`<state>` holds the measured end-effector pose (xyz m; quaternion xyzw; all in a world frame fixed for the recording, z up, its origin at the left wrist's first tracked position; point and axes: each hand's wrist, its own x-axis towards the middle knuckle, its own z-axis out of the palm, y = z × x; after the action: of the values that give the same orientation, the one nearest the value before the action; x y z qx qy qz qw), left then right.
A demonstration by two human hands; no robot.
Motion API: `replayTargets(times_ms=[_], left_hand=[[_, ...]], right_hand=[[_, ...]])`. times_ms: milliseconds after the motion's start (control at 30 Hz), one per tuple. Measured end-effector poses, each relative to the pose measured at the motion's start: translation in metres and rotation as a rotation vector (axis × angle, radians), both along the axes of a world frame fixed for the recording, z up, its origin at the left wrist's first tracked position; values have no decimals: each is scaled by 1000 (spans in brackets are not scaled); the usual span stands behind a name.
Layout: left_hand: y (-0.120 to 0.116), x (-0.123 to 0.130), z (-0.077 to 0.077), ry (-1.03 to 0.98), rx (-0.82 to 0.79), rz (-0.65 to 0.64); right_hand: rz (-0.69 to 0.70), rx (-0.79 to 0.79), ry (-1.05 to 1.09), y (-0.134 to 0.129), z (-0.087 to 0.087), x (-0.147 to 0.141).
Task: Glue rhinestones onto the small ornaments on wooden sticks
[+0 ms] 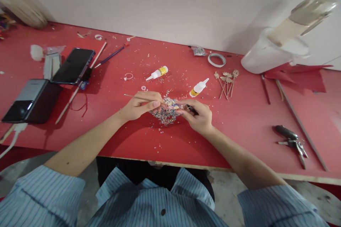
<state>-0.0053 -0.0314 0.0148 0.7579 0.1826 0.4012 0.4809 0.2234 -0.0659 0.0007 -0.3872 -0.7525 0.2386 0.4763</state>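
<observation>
My left hand (144, 105) is closed around a thin wooden stick (133, 96), one end of which points left past the knuckles. My right hand (198, 115) pinches a small multicoloured piece (176, 106), and something dark and thin shows between its fingers, too small to make out. Both hands meet just above a heap of tiny multicoloured chips (166, 117) on the red tabletop (128, 134). Beyond them lie two small white glue bottles with yellow labels, the left glue bottle (158, 73) and the right glue bottle (199, 87).
At the left are a phone (74, 65), a dark box-shaped device (32, 101) with a white cable, and a paintbrush (110, 56). Rightward lie a tape roll (216, 60), several flower-topped sticks (226, 83), a white container (266, 55), keys (293, 143) and a long rod (302, 126).
</observation>
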Motion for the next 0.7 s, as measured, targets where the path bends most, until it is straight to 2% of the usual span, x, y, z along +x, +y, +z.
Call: replayTargets(times_ms=[133, 267, 500, 600, 700], left_hand=[[0, 0, -1, 13, 23, -1], [0, 0, 1, 57, 111, 3], [-2, 1, 5, 92, 259, 54], [-2, 2, 5, 107, 236, 75], [-2, 0, 5, 130, 140, 99]], right_hand=[[-56, 14, -1, -3, 3, -1], [-74, 33, 28, -5, 4, -1], [-94, -39, 21, -4, 0, 2], [-68, -93, 48, -2, 1, 1], [-31, -188, 94, 2, 2, 0]])
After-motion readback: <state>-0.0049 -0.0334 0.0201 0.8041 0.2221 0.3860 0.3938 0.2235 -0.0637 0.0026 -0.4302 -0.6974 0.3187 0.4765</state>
